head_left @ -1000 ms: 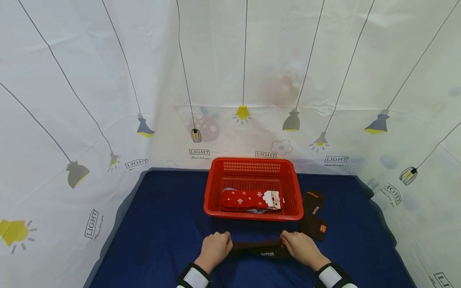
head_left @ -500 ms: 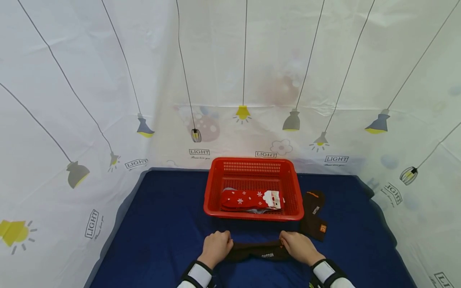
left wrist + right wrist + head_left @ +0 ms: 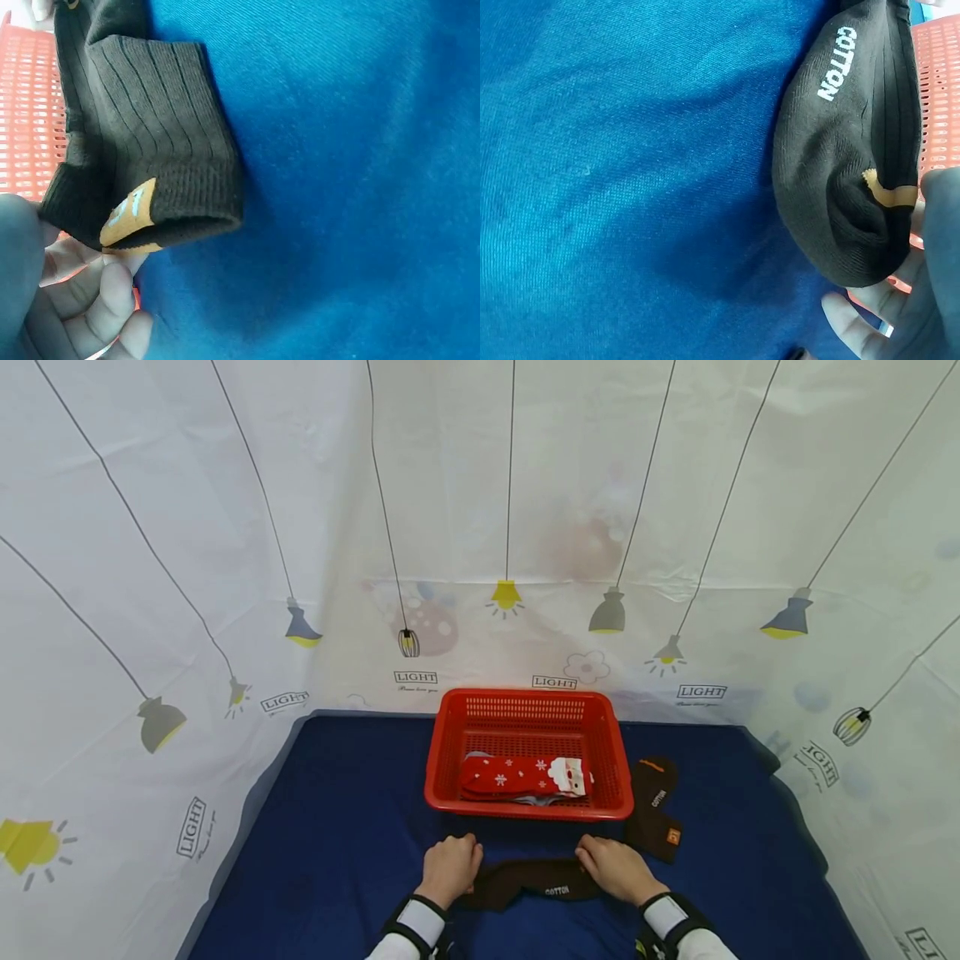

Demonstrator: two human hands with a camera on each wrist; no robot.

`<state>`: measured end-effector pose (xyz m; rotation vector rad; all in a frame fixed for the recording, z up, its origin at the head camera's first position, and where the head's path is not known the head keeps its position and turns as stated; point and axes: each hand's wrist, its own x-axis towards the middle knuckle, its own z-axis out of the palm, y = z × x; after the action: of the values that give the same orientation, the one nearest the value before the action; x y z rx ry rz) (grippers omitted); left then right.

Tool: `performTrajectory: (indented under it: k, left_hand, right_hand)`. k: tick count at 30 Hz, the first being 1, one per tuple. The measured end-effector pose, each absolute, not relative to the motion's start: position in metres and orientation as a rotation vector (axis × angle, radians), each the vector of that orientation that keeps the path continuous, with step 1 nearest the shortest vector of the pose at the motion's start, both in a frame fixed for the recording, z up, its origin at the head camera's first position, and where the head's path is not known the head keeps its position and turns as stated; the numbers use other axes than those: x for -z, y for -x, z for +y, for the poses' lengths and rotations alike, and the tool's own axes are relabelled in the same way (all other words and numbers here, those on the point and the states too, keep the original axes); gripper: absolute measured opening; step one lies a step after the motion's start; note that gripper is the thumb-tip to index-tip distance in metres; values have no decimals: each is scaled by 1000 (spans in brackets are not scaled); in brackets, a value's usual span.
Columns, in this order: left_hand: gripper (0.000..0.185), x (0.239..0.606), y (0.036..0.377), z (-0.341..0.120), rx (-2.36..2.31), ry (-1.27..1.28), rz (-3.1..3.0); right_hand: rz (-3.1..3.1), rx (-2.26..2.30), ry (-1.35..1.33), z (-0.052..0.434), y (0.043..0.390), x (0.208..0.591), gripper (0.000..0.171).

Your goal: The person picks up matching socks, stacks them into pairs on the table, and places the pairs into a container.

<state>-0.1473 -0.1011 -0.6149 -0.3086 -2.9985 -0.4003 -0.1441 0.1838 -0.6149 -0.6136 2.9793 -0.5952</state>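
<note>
Before the red basket (image 3: 527,752), which held a Santa sock (image 3: 522,776), the left hand (image 3: 448,870) and right hand (image 3: 611,867) each gripped an end of a brown sock (image 3: 536,881)

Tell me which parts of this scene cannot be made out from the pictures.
- Head view: grey item under the red sock in the basket, mostly covered.
- Head view: dark sock ends, hidden by the left hand and right hand.
- Head view: label on the second dark sock, too small.
- Wrist views: both hands cut off by the frame edge.
</note>
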Motion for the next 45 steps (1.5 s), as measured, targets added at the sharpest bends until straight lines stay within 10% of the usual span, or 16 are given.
performTrajectory:
  k: [45]
  left_hand:
    - [34, 643, 105, -102, 371, 317, -2933]
  right_hand:
    - [3097, 427, 530, 187, 120, 645, 27]
